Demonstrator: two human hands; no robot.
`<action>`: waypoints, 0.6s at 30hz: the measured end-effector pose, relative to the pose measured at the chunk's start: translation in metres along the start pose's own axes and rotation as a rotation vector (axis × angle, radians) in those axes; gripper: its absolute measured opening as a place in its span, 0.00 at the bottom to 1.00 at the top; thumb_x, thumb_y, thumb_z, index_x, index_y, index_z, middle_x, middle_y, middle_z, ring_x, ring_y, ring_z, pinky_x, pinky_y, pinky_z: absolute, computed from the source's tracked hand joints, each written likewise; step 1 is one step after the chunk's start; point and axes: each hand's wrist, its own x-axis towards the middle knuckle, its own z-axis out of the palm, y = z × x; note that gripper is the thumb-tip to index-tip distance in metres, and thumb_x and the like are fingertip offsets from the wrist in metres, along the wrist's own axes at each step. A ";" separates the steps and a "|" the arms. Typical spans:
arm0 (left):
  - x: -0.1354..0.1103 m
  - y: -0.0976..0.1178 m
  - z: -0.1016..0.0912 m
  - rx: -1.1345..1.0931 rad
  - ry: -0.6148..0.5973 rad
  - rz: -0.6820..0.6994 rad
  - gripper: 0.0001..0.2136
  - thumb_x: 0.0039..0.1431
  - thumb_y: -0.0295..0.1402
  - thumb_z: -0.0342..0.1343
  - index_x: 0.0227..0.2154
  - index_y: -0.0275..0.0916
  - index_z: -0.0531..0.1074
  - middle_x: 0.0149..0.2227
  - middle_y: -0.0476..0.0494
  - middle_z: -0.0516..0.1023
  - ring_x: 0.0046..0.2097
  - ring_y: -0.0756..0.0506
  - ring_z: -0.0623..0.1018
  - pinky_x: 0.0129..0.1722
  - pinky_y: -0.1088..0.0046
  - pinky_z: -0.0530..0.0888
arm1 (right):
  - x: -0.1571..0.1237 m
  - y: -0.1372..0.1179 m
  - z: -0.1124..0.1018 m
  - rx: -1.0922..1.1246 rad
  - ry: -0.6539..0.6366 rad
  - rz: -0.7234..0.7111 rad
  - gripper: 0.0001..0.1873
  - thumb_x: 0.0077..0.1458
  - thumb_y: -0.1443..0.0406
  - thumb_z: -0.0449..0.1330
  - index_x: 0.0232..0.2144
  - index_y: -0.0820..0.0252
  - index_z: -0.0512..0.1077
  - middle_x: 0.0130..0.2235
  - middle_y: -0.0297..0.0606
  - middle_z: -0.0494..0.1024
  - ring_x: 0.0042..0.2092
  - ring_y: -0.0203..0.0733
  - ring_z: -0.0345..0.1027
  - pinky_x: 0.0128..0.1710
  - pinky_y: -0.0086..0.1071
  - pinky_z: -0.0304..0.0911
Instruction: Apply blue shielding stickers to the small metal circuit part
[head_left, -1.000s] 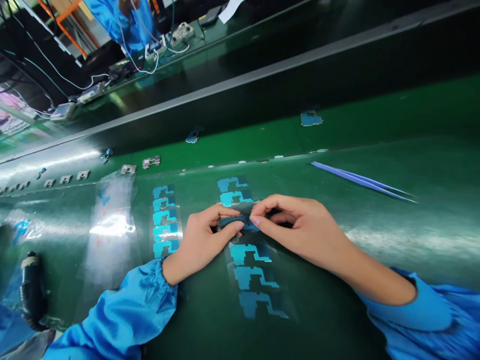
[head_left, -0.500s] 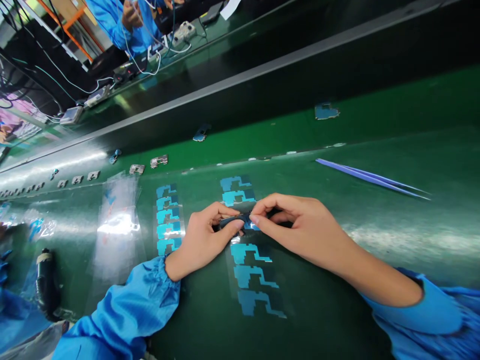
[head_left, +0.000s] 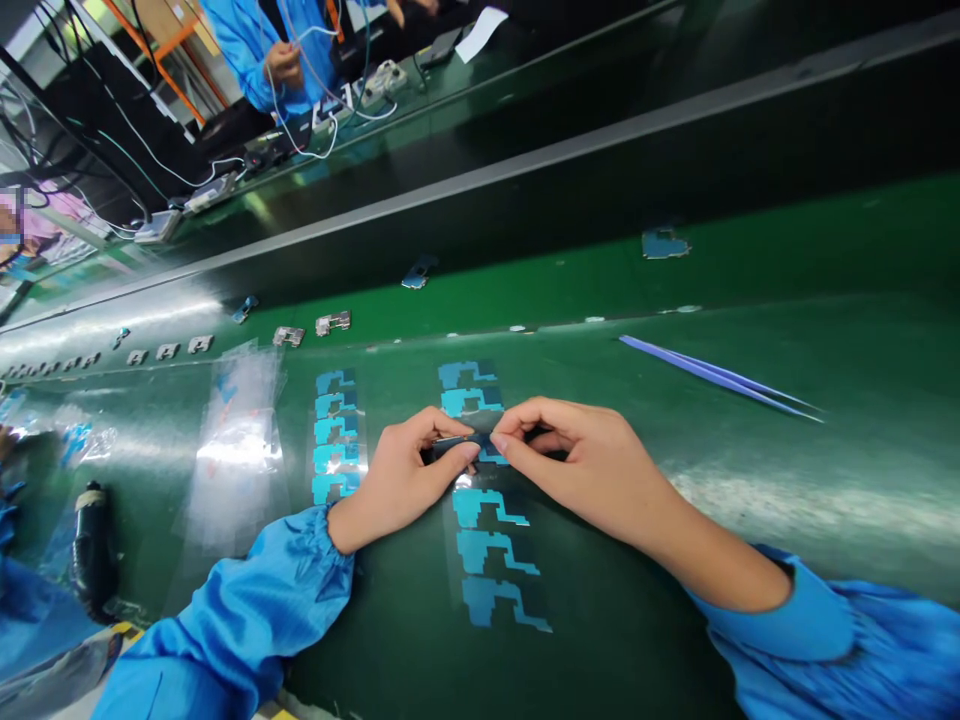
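Note:
Both my hands meet over a clear strip of blue stickers (head_left: pixel 487 560) lying on the green bench. My left hand (head_left: pixel 401 480) pinches a small dark part (head_left: pixel 454 446) between thumb and fingertips. My right hand (head_left: pixel 581 460) pinches the same part from the other side, fingers curled, at the point where a blue sticker sits on the strip. A second strip of blue stickers (head_left: pixel 334 432) lies just left of my left hand.
Purple tweezers (head_left: pixel 712 376) lie to the right. Clear film sheets (head_left: pixel 236 450) and a black cylinder (head_left: pixel 90 550) sit at the left. Small metal parts (head_left: pixel 334 322) line the conveyor edge; blue pieces (head_left: pixel 664 243) ride the belt. Another person in blue (head_left: pixel 289 50) handles cables beyond.
The view shifted slightly; my hands stay pinched together over the strip, nudged a little left. The person across the line has moved their hands.

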 end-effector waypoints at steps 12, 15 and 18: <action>0.000 -0.001 0.000 0.020 -0.008 0.022 0.07 0.65 0.37 0.65 0.39 0.40 0.79 0.31 0.47 0.85 0.34 0.46 0.84 0.33 0.71 0.78 | 0.000 0.001 -0.001 0.001 0.003 0.024 0.08 0.56 0.59 0.64 0.27 0.54 0.78 0.28 0.35 0.80 0.28 0.40 0.72 0.27 0.32 0.70; 0.001 -0.001 0.001 -0.006 0.010 0.011 0.06 0.64 0.36 0.65 0.38 0.40 0.78 0.31 0.48 0.85 0.33 0.46 0.85 0.34 0.71 0.78 | -0.001 0.004 -0.001 0.023 0.001 0.053 0.08 0.55 0.59 0.65 0.28 0.55 0.79 0.28 0.36 0.81 0.28 0.41 0.74 0.28 0.32 0.71; 0.001 -0.002 0.002 -0.016 0.011 0.010 0.06 0.63 0.35 0.65 0.38 0.39 0.78 0.31 0.48 0.85 0.34 0.46 0.85 0.34 0.71 0.78 | -0.002 0.007 0.000 0.045 0.008 0.067 0.08 0.55 0.59 0.66 0.28 0.56 0.79 0.29 0.36 0.82 0.29 0.41 0.75 0.29 0.32 0.71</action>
